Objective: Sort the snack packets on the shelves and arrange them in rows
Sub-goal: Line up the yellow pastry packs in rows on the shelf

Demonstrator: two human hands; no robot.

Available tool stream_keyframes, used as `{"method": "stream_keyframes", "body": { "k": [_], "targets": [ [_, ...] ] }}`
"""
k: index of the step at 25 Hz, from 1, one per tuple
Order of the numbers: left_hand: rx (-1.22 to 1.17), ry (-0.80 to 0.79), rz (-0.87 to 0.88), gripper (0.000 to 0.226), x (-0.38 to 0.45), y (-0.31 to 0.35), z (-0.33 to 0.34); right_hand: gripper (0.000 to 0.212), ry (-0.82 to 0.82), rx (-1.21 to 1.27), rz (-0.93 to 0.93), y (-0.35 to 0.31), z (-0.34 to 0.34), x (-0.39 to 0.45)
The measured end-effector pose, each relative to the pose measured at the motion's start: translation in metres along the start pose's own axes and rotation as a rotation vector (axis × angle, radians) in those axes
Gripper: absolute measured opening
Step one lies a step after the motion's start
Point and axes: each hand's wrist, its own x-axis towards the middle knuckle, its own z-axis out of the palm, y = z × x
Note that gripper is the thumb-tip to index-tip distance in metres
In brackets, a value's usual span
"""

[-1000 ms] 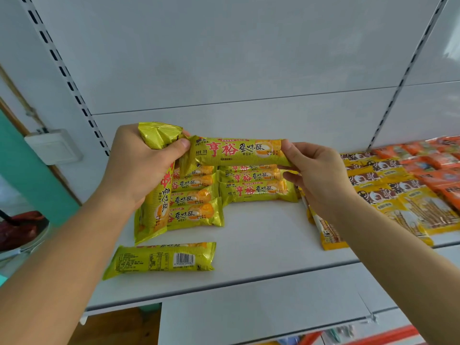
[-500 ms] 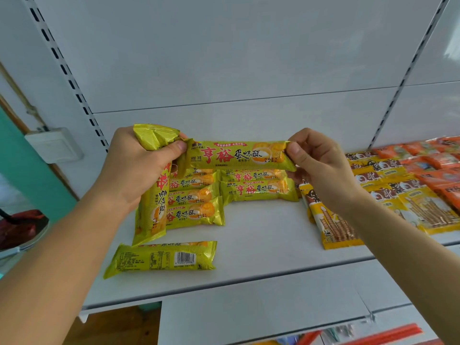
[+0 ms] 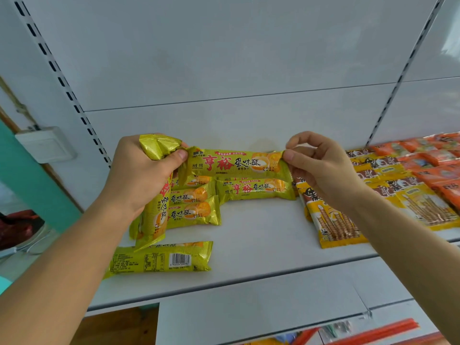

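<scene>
A yellow-green snack packet (image 3: pixel 236 164) with red lettering is held level above the white shelf (image 3: pixel 261 245). My right hand (image 3: pixel 321 168) pinches its right end between thumb and fingers. My left hand (image 3: pixel 142 173) grips a second, hanging packet (image 3: pixel 155 215) of the same kind and its thumb presses the level packet's left end. Below them lie more of these packets in rows (image 3: pixel 254 189), and one packet (image 3: pixel 161 258) lies barcode-up near the shelf's front left.
Yellow wafer-stick packets (image 3: pixel 331 220) and orange packets (image 3: pixel 438 160) cover the shelf to the right. A slotted upright (image 3: pixel 64 83) runs up the back panel at left, beside a white wall box (image 3: pixel 44 143). A lower shelf (image 3: pixel 249 312) sits beneath.
My right hand has shifted its hold to a pinch on the packet's right end and sits a little higher. The level packet stays between both hands, slightly lower over the rows.
</scene>
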Motion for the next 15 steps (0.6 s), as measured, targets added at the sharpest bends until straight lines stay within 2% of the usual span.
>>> {"method": "stream_keyframes", "body": {
  "k": [4, 8, 10, 12, 15],
  "targets": [
    [-0.027, -0.012, -0.023, 0.015, 0.002, 0.001, 0.005, 0.034, -0.107, 0.158, 0.064, -0.004, -0.001, -0.001],
    [-0.009, -0.044, -0.058, 0.019, 0.003, 0.002, 0.007, 0.036, -0.008, 0.199, 0.089, -0.009, -0.008, 0.003],
    [0.0, -0.067, -0.083, 0.016, 0.001, 0.003, 0.009, 0.026, 0.05, 0.151, 0.148, -0.006, -0.009, 0.001],
    [0.073, -0.125, -0.096, 0.011, -0.003, 0.005, 0.01, 0.003, 0.098, 0.064, 0.237, -0.003, -0.006, -0.005],
    [0.336, -0.333, -0.135, 0.007, -0.002, 0.01, 0.014, 0.017, 0.168, -0.196, 0.276, 0.003, -0.006, -0.01]
  ]
}}
